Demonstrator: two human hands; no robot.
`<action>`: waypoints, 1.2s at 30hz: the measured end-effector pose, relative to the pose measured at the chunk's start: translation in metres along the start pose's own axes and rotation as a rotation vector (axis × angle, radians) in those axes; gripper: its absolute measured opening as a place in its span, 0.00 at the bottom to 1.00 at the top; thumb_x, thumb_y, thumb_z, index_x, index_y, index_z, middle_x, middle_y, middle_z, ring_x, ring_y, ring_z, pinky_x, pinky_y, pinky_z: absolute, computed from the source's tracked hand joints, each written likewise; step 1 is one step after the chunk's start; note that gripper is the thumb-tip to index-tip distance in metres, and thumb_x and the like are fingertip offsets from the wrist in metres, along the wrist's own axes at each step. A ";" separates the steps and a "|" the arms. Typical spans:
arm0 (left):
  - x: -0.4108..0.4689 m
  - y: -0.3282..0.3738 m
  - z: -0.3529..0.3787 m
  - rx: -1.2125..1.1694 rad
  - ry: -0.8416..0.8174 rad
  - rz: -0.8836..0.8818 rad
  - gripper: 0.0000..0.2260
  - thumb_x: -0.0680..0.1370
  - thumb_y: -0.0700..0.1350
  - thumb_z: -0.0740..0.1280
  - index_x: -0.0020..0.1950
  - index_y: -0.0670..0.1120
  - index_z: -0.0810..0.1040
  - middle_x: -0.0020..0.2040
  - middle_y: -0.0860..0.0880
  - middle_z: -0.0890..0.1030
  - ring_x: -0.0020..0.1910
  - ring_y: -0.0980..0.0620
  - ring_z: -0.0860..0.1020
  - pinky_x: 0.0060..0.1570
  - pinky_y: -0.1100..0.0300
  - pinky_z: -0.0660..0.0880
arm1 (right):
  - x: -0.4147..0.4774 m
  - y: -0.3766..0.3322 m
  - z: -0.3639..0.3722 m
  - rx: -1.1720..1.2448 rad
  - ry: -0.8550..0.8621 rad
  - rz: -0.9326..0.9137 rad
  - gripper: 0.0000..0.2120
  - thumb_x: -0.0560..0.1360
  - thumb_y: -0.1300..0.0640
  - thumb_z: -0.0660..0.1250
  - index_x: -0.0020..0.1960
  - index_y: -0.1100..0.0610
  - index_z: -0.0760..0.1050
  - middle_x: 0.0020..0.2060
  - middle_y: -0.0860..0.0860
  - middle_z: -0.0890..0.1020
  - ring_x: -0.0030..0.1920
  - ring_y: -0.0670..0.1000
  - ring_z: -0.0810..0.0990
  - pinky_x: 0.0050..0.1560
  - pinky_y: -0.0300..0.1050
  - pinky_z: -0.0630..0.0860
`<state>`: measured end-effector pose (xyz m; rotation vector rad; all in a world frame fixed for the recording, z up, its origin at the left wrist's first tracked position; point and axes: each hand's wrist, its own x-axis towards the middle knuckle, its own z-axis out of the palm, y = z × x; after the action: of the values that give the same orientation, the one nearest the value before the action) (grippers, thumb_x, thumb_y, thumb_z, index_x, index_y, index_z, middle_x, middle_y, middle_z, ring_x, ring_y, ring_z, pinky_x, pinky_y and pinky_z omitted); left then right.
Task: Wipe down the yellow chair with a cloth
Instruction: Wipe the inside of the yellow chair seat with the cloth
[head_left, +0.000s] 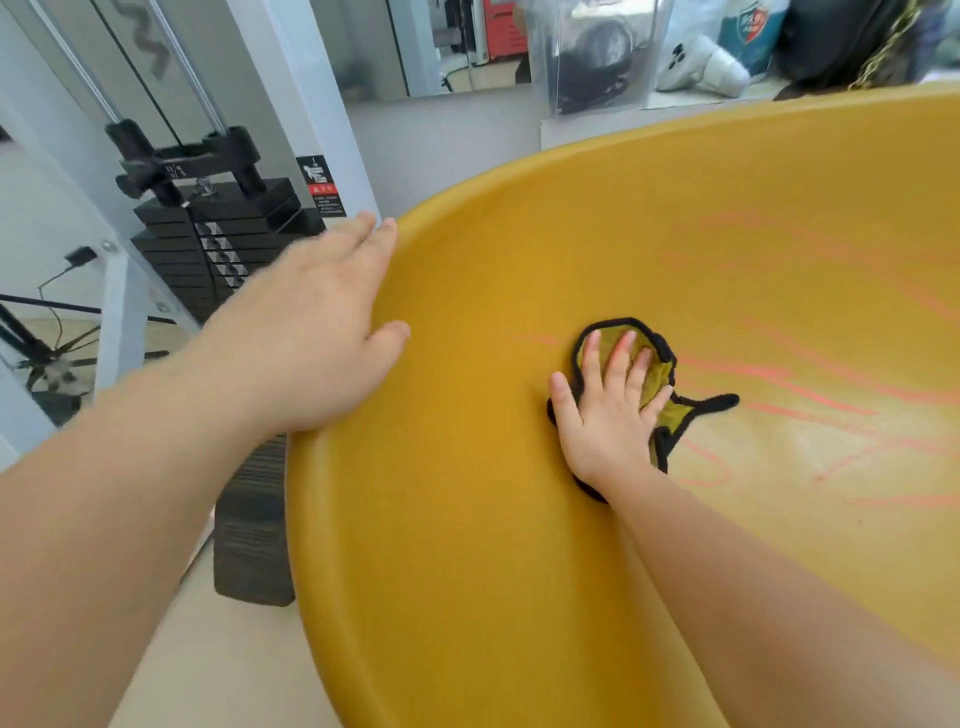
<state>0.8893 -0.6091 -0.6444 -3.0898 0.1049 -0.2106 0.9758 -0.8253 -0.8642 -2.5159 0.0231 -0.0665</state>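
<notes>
Right hand (608, 410) flat, fingers straight, pressing cloth (655, 384) onto yellow chair (467, 519) seat; left hand (317, 332) open on rim.

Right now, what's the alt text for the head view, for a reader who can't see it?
The right hand presses flat on a yellow-green, black-edged cloth inside the yellow chair, beside pink scribble marks. The left hand rests open on the chair's rim, with a black weight stack behind it.
</notes>
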 end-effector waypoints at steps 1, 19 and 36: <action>0.002 -0.002 0.001 -0.068 -0.038 0.003 0.37 0.80 0.55 0.60 0.84 0.51 0.45 0.84 0.52 0.48 0.82 0.50 0.52 0.79 0.50 0.54 | 0.003 -0.012 0.002 0.042 0.019 0.030 0.46 0.69 0.22 0.26 0.81 0.45 0.32 0.79 0.52 0.29 0.79 0.57 0.28 0.75 0.70 0.32; -0.010 0.020 0.011 -0.004 0.012 -0.113 0.49 0.65 0.62 0.56 0.83 0.53 0.39 0.83 0.56 0.42 0.80 0.49 0.54 0.75 0.53 0.58 | -0.021 -0.072 0.008 0.184 -0.005 -0.366 0.43 0.73 0.24 0.34 0.82 0.44 0.36 0.80 0.46 0.31 0.79 0.52 0.29 0.77 0.67 0.34; -0.011 0.019 0.012 -0.041 0.037 -0.122 0.46 0.72 0.55 0.64 0.83 0.53 0.40 0.83 0.56 0.43 0.81 0.51 0.52 0.77 0.53 0.55 | -0.061 -0.063 0.003 0.146 -0.216 -0.775 0.41 0.73 0.23 0.37 0.81 0.39 0.36 0.81 0.40 0.36 0.80 0.48 0.33 0.77 0.62 0.34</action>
<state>0.8785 -0.6265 -0.6590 -3.1365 -0.0799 -0.2728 0.9152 -0.7702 -0.8324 -2.2299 -1.0002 -0.1034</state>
